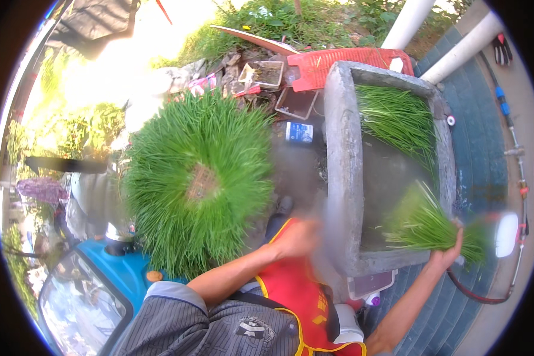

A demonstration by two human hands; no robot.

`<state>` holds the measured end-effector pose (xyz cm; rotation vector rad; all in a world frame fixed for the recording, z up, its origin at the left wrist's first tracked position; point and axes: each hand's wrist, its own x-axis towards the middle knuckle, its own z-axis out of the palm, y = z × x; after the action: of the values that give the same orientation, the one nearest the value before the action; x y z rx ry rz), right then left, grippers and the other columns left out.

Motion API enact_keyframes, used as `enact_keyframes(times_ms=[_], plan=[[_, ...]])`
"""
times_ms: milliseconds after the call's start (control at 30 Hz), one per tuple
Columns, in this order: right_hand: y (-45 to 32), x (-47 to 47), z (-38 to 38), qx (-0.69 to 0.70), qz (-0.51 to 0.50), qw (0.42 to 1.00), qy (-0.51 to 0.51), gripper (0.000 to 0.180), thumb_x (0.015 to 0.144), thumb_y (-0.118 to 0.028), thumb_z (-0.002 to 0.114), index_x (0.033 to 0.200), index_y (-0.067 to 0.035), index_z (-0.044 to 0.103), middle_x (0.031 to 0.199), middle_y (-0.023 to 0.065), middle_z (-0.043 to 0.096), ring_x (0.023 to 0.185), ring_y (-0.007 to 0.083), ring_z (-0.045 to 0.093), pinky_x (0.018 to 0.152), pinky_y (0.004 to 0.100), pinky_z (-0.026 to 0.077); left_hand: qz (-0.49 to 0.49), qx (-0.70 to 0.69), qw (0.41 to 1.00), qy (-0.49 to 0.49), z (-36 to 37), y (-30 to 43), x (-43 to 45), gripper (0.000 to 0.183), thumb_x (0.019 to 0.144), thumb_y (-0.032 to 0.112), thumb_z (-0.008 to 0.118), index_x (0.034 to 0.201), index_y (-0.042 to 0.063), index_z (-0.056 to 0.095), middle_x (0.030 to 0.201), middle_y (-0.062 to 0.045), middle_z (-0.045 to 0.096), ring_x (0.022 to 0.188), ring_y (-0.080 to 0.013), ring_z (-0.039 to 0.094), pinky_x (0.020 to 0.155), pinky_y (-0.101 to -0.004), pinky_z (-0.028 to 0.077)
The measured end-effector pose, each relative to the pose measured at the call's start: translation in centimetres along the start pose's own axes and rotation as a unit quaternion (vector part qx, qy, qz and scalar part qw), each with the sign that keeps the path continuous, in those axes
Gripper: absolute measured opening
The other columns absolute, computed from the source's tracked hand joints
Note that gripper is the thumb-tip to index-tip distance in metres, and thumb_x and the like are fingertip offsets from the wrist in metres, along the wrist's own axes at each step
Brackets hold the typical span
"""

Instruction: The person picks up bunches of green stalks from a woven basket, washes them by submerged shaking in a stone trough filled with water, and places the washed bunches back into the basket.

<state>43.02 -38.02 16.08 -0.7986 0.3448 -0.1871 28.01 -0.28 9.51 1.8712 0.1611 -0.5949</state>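
Observation:
My right hand (pixel 447 254) grips a bundle of green chives (pixel 420 227) over the near right corner of a concrete trough (pixel 343 178). The bundle's blurred ends fan out above murky water (pixel 378 187) in the trough. More chives (pixel 396 115) lie at the trough's far end. My left hand (pixel 297 239) is in front of the red apron (pixel 289 280), left of the trough. It looks curled but is motion-blurred, and I cannot see whether it holds anything. A large ring of chives (pixel 169 178) spreads around a woven basket centre (pixel 201 181) on the left.
A blue vehicle (pixel 93 253) with a windscreen stands at the lower left. Beyond the trough lies a red plastic crate (pixel 351 62). A blue-and-white container (pixel 299 132) sits between the chive ring and trough. Along the right run a hose and metal lance (pixel 521 178).

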Motion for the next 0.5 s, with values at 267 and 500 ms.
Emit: enact_keyframes(times_ms=[267,500], plan=[[8.6,-2.3,9.6,-0.116,0.083,0.973,-0.18,0.018,0.088,-0.012,0.05,0.105,-0.005,0.048,0.095,0.0052,0.055,0.096,0.0193,0.053,0.1,0.0454,0.037,0.006,-0.074,0.994,0.085,0.6,-4.1,-2.8,0.042,0.078,0.019,0.056,0.115,-0.002,0.054,0.109,-0.022,0.06,0.104,-0.0312,0.057,0.089,-0.0384,0.045],[15.6,-5.1,15.7,-0.148,0.148,0.932,-0.297,0.026,0.087,-0.007,0.05,0.112,-0.003,0.047,0.099,0.0075,0.055,0.099,0.0219,0.052,0.098,0.0462,0.039,-0.037,-0.124,0.975,0.18,-4.4,-5.1,-6.7,0.041,0.078,0.019,0.056,0.114,-0.002,0.055,0.108,-0.02,0.06,0.104,-0.0304,0.058,0.089,-0.0381,0.045]])
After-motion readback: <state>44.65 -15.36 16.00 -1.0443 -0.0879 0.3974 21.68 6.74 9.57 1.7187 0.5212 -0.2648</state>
